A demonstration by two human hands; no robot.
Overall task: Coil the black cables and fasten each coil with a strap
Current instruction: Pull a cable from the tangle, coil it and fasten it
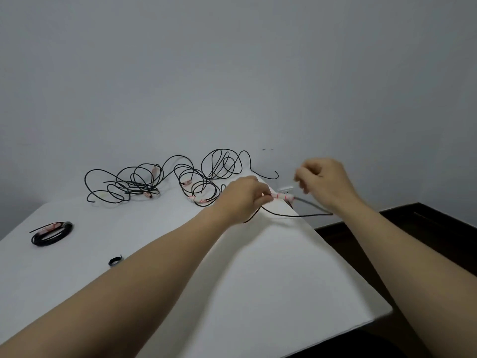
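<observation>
- Head view: left hand (242, 197) is out over the far right of the white table (258, 275), its fingers (259, 200) pinching the white-and-red labelled end of a black cable (309, 215).
- That cable loops just off the table edge, under the right hand (326, 184).
- Right hand is raised and its fingers (302, 177) curled but blurred; can't tell if they hold anything.
- Tangle of loose cables (154, 182) lies at the far edge.
- Finished coil (51, 233) sits far left, with a small strap (115, 261) near it.
</observation>
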